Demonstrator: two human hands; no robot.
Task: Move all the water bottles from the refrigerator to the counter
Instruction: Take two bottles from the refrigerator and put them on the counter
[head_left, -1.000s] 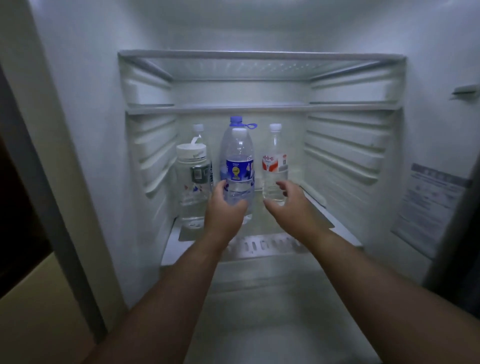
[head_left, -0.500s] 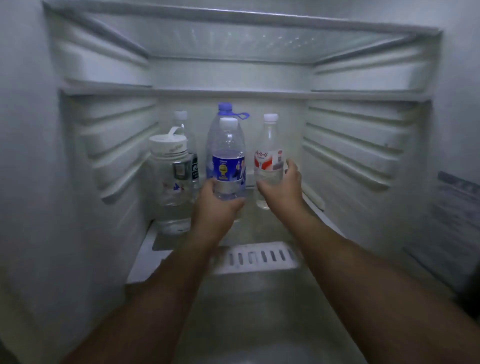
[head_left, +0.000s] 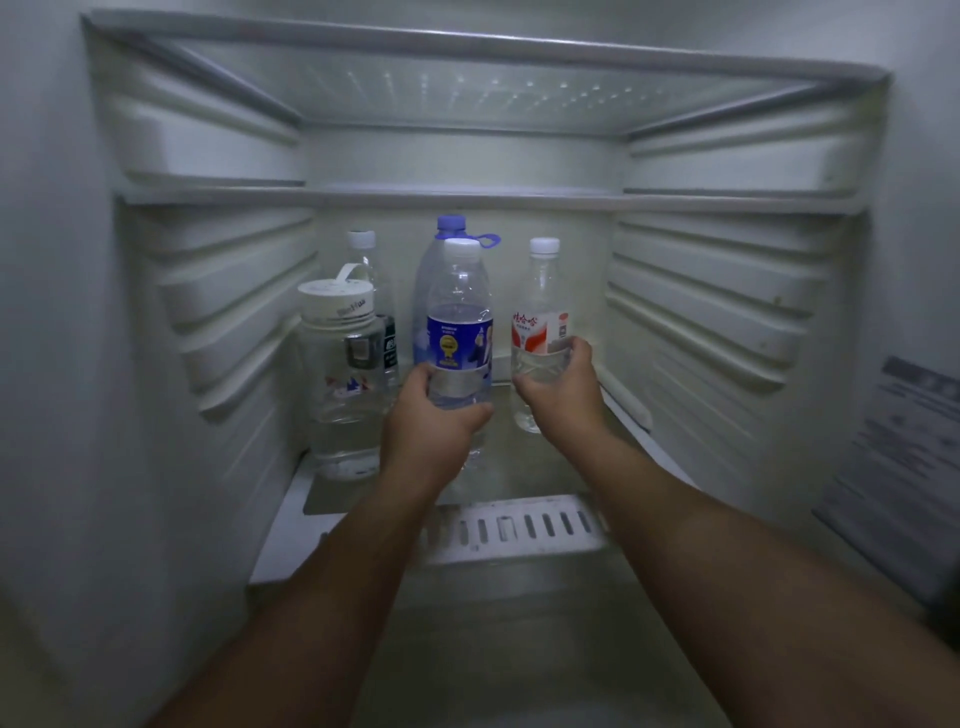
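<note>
Several water bottles stand on the lower shelf (head_left: 524, 530) of the open refrigerator. My left hand (head_left: 434, 423) is wrapped around the lower body of the blue-label bottle (head_left: 460, 317) at the front middle. My right hand (head_left: 563, 384) grips the red-label bottle (head_left: 540, 322) just to its right, below the label. Behind the blue-label bottle rises a large bottle with a blue cap (head_left: 451, 228). At the left stands a wide clear jug with a white lid (head_left: 343, 364), and a slim white-capped bottle (head_left: 362, 249) is behind it.
A glass shelf (head_left: 467, 93) spans the compartment overhead, with a narrow ledge (head_left: 467, 197) below it. Ribbed side walls (head_left: 717, 322) close in left and right. A printed sticker (head_left: 904, 441) is on the right inner wall. A slotted vent strip edges the shelf front.
Both hands reached deeper into the fridge and closed on the bottles: left on the blue-label one, right on the red-label one. The camera moved closer.
</note>
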